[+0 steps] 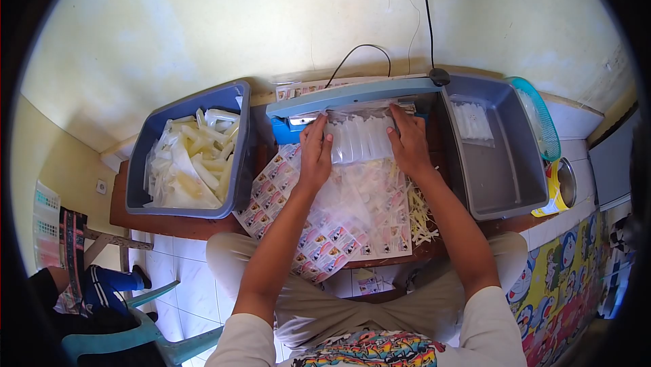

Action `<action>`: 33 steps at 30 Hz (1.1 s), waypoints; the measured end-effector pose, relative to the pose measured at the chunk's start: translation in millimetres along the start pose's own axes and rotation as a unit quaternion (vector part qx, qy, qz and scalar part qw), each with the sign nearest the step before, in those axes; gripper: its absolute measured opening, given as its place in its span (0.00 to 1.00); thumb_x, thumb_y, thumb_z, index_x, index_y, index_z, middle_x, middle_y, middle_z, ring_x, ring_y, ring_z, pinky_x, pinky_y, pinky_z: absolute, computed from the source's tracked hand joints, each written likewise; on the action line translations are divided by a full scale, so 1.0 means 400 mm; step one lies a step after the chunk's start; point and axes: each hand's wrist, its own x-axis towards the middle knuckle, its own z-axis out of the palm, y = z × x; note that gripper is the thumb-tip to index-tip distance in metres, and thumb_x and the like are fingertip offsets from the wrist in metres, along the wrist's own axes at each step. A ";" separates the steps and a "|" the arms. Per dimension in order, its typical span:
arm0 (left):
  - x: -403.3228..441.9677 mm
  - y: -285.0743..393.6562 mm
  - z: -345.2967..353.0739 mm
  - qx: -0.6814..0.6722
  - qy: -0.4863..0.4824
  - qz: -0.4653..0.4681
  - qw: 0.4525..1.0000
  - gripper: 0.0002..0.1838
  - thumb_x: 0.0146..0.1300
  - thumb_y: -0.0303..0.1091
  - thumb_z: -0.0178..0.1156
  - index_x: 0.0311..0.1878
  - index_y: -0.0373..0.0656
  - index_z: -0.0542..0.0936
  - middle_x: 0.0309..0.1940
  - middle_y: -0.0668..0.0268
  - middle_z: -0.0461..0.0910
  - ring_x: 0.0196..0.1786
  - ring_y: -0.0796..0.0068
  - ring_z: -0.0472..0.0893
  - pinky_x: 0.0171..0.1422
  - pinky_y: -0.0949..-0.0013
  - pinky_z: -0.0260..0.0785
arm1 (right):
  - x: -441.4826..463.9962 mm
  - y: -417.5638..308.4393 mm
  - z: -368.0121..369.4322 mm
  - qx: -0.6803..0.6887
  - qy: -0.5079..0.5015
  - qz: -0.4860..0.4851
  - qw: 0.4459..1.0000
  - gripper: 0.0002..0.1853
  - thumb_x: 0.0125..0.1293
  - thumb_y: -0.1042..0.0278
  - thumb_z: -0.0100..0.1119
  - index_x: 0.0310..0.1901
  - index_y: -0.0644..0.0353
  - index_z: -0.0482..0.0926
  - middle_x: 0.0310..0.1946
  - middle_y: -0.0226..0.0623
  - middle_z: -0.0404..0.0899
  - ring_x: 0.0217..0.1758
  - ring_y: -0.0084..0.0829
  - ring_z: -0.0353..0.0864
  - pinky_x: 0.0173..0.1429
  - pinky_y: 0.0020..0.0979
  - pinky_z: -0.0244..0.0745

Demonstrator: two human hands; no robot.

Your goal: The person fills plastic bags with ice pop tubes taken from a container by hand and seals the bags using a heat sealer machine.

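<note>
A clear plastic bag point(361, 138) filled with a row of whitish tubes lies at the front of a blue impulse sealer point(352, 95). Its top edge reaches in under the sealer's long raised arm. My left hand point(315, 151) grips the bag's left side, thumb on the front. On the opposite side my right hand point(410, 142) holds the upper right edge, fingers pointing toward the sealer. Beneath the bag are printed label sheets point(278, 187) and loose clear plastic point(339, 207).
At left, a grey bin point(241, 157) holds many yellowish filled tubes. A second grey bin point(502, 184), at right, contains one packed bag point(472, 121). Beyond it are a teal basket point(546, 119) and a yellow can point(559, 194). Another person's leg point(112, 285) shows at lower left.
</note>
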 end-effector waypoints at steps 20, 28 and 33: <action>-0.009 0.055 -0.012 0.154 -0.031 0.105 0.982 0.30 0.78 0.35 0.64 0.79 0.37 0.74 0.81 0.53 0.73 0.82 0.48 0.70 0.83 0.47 0.60 | 0.177 -0.097 -0.239 -0.288 0.122 -0.133 0.940 0.23 0.71 0.71 0.68 0.67 0.52 0.85 0.69 0.42 0.81 0.76 0.49 0.76 0.77 0.51 0.73; 0.001 0.034 0.016 0.130 -0.021 0.051 0.990 0.33 0.78 0.39 0.65 0.81 0.39 0.72 0.84 0.53 0.68 0.86 0.44 0.64 0.88 0.46 0.55 | 0.184 -0.013 -0.255 -0.296 0.054 -0.067 0.951 0.19 0.75 0.71 0.62 0.65 0.54 0.87 0.70 0.46 0.80 0.74 0.52 0.78 0.76 0.51 0.76; -0.001 0.040 0.023 0.166 -0.025 0.032 0.985 0.34 0.76 0.42 0.68 0.81 0.42 0.73 0.86 0.52 0.65 0.86 0.43 0.61 0.86 0.42 0.55 | 0.216 -0.019 -0.276 -0.239 0.078 -0.097 0.963 0.20 0.71 0.76 0.56 0.60 0.57 0.90 0.67 0.47 0.82 0.71 0.52 0.80 0.74 0.46 0.80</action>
